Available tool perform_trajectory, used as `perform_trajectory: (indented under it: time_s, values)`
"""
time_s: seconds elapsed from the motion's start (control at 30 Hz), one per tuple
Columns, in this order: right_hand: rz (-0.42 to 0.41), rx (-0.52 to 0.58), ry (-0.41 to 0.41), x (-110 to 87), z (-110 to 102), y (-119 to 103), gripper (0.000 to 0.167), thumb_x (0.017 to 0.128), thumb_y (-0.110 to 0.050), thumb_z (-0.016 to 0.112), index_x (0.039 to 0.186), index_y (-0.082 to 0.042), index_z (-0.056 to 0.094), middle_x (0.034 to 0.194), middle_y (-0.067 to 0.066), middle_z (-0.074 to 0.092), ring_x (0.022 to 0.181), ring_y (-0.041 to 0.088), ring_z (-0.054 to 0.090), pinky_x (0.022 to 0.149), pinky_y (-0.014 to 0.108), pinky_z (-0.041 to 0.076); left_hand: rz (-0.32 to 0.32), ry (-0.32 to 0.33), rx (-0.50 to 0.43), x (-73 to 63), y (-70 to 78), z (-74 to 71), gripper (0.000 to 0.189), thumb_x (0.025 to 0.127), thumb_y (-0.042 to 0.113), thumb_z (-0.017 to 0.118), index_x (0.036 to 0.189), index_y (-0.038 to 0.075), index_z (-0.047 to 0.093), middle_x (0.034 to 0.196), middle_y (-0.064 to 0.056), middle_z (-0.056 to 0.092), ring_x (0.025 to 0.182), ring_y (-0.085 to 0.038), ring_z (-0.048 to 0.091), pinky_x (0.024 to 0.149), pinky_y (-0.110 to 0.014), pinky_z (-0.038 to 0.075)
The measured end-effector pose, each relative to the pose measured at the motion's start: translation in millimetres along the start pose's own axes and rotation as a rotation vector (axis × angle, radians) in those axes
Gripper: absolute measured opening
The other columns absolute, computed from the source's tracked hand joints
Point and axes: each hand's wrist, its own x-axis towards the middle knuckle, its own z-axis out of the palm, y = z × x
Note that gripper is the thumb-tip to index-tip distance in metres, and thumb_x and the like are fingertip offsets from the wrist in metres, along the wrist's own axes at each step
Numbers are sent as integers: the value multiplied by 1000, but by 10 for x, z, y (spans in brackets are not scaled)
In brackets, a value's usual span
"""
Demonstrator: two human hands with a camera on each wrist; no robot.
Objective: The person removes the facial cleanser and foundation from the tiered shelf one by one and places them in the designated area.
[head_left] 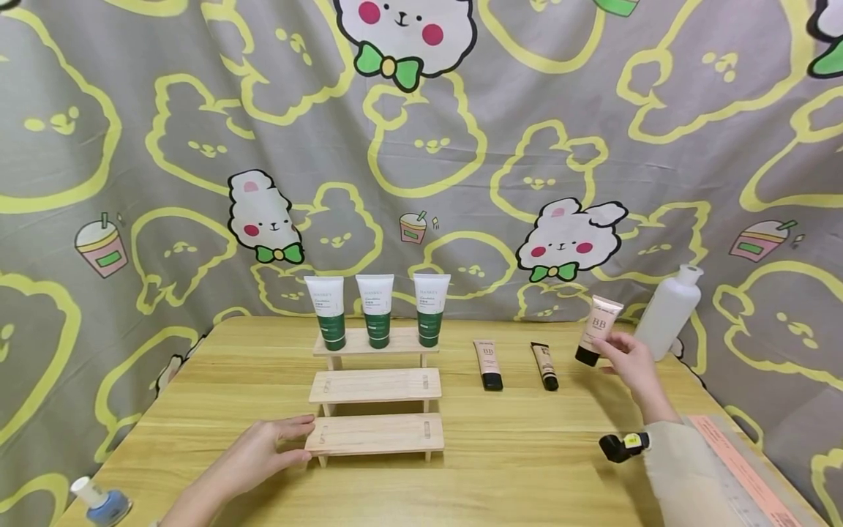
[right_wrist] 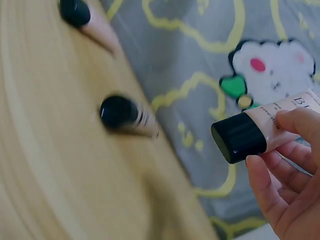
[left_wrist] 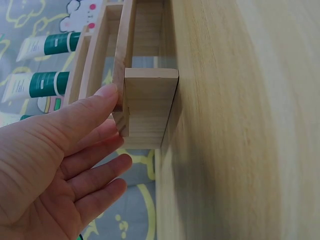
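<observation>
My right hand (head_left: 628,360) holds a pale pink BB cream tube (head_left: 599,326) above the table's back right, its black cap pointing down. In the right wrist view, thumb and fingers pinch the BB cream tube (right_wrist: 272,122) just above the cap. My left hand (head_left: 263,450) rests at the left end of a three-step wooden display rack (head_left: 378,433). Up close, the left thumb and forefinger touch the end of the rack's lowest shelf (left_wrist: 120,75), the other fingers extended loosely. Several white-and-green tubes, among them the middle one (head_left: 377,311), stand on the top step.
A second BB cream tube (head_left: 488,364) and a slim beige tube (head_left: 545,364) lie right of the rack. A white bottle (head_left: 668,311) stands at the back right. Blue nail polish (head_left: 105,505) sits front left; a pink-edged ruler (head_left: 740,468) lies under the right sleeve.
</observation>
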Motion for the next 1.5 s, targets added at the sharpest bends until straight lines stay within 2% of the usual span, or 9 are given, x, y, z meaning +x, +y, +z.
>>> perform_trajectory:
  time_s: [0.23,0.4,0.53,0.63,0.77,0.97,1.1,1.5]
  values:
    - [104,-64,-25,16,-123,240,54,94,-24,55,122,19,40,93,6,59,74,1,55,67,31,55,0,0,2,4,-5,1,49,82,41,66,112,1,66,119,-11,60,110,-30,53,89,-45,44]
    - [162,-95,-33,44,-164,338,57,93,-27,56,122,20,40,93,10,61,71,4,56,65,31,55,-11,-10,1,10,-5,-6,50,82,41,66,112,1,66,119,-10,60,111,-30,52,89,-46,44]
    - [191,-142,-52,58,-188,395,57,93,-26,55,122,21,41,85,9,60,67,8,56,61,30,55,-9,-11,-3,8,-3,-3,50,81,41,66,112,1,66,119,-11,60,111,-30,52,89,-45,44]
    - [209,-184,-67,71,-197,438,56,93,-27,55,122,20,42,73,4,53,62,8,52,58,28,54,-8,-10,-11,7,-1,-3,50,81,41,66,112,1,66,119,-11,60,111,-30,52,89,-45,43]
    - [229,-197,-77,92,-194,508,57,92,-28,55,122,19,43,65,0,45,58,8,49,56,25,53,-7,-4,-4,7,-3,0,50,81,40,66,112,1,66,119,-11,60,111,-29,53,89,-44,44]
    - [275,-183,-98,125,-188,619,60,90,-30,58,120,21,45,72,0,54,62,7,51,56,25,53,3,6,13,3,-12,8,49,81,39,67,112,1,66,118,-10,61,110,-27,53,89,-43,44]
    - [289,-209,-111,158,-191,665,61,90,-30,57,121,21,44,79,5,60,65,8,54,56,26,53,9,10,15,3,-7,1,48,82,40,67,111,1,66,118,-10,61,110,-28,54,89,-44,44]
    - [302,-294,-134,180,-188,670,58,92,-30,54,117,21,47,90,21,60,64,13,54,55,27,52,15,6,10,3,-8,2,48,82,38,67,111,0,66,118,-11,61,110,-29,54,89,-45,44]
